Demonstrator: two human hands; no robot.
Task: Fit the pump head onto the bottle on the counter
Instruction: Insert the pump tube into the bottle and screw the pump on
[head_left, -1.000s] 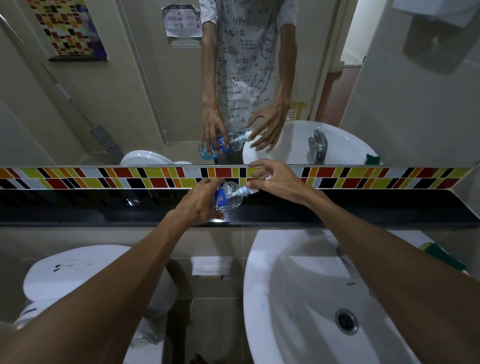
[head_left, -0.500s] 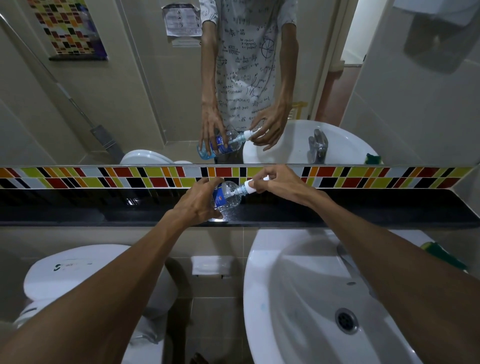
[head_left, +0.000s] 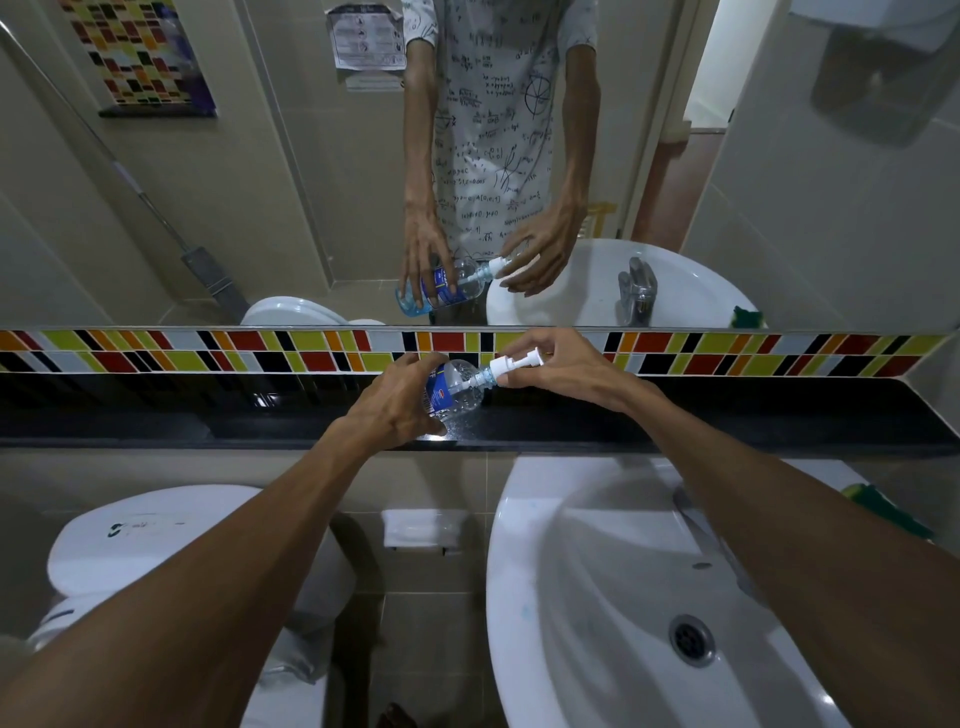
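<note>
1. Two hands at work, both on the task's parts. Left hand (head_left: 400, 402) wraps the clear bottle (head_left: 453, 391), fingers clamped round its blue-labelled body; bottle tilted, neck pointing toward 3 o'clock, base low over the desk (head_left: 727, 415). Cannot tell whether the base touches.
2. Right hand (head_left: 563, 371) pinches the white pump head (head_left: 511, 362), fingers closed on its collar and nozzle, at 3 o'clock of the bottle.
3. Progress, as a judgement: pump head sits at the bottle's neck, dip tube apparently inside. Collar looks close to the neck, but whether it is threaded down cannot be read from here. Likely left: twist the collar tight, then stand the bottle upright on the desk.
4. Surface: desk is a narrow, glossy black ledge running 9 to 3 o'clock. A sprinkle of pale specks or droplets lies just under the bottle.
5. Room: a bathroom. Band of coloured tiles (head_left: 208, 351) runs behind the ledge, with a mirror (head_left: 260, 182) above, at 12 o'clock, reflecting both hands and the bottle.
6. White basin (head_left: 597, 597) at 5 o'clock, below the ledge, with drain (head_left: 691, 639) in view. Toilet (head_left: 156, 535) at 7 o'clock. Green item (head_left: 883, 509) at the basin's far right edge; too small to name.
</note>
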